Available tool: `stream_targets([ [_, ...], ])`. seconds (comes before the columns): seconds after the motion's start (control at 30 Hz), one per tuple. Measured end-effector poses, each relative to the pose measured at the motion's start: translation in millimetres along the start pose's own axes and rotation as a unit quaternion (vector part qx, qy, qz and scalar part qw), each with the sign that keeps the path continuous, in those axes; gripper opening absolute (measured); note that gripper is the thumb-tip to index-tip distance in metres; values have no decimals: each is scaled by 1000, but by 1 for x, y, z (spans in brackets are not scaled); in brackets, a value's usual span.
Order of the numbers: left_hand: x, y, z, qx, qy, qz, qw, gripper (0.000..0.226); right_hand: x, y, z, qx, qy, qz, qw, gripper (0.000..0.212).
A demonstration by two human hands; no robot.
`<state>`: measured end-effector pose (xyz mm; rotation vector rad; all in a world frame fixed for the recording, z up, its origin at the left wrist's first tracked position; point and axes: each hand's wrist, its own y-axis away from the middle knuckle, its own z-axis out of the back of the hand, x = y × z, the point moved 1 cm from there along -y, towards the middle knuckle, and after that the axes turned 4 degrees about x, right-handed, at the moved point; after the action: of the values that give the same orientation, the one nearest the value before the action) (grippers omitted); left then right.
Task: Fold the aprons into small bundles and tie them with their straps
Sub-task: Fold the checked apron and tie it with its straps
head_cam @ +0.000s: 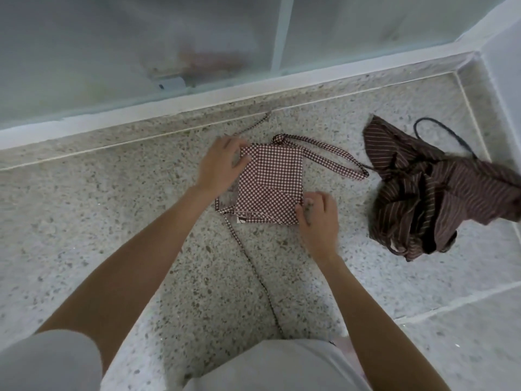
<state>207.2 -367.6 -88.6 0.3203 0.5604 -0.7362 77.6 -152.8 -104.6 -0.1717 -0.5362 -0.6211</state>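
A brown-and-white checked apron (270,184) lies folded into a small rectangle on the speckled floor. My left hand (221,165) presses on its far left corner with fingers spread. My right hand (317,215) pinches its near right corner. A wide checked neck strap (332,159) loops out to the right of the fold. One thin tie strap (253,128) runs off toward the wall, another thin tie strap (259,277) trails toward my knees. A brown striped apron (428,187) lies crumpled to the right.
A frosted glass partition (141,52) with a white sill (197,94) stands just behind the apron. A white wall corner (501,66) closes off the right side. A black cord (445,131) loops out of the striped apron. My knees (253,365) are at the bottom.
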Motion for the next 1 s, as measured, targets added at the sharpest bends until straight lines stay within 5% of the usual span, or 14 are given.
stream_targets([
  [0.13, -3, 53, -14, 136, -83, -132, 978, 68, -15, -2, 6, 88, 113, 246, 959, 41],
  [0.3, 15, 76, -33, 242, -139, -75, 957, 113, -29, -19, 11, 217, 236, 309, 896, 58],
  [0.53, 21, 63, -24, 228, -149, -102, 957, 106, -27, -47, 18, 240, 223, 402, 855, 38],
  [0.67, 17, 59, -18, 231, -98, -63, 966, 103, -12, -63, 30, 277, 47, 237, 930, 44],
  [0.73, 12, 54, -12, 226, -61, -7, 972, 96, -2, -76, 32, 222, -25, 141, 964, 39],
  [0.83, 2, 38, -4, 185, 15, 84, 979, 75, 5, -98, 26, 191, -53, 38, 979, 22],
  [1.0, -3, 9, -7, 76, 35, 173, 981, 32, 9, -120, 12, 175, -9, -43, 984, 21],
])
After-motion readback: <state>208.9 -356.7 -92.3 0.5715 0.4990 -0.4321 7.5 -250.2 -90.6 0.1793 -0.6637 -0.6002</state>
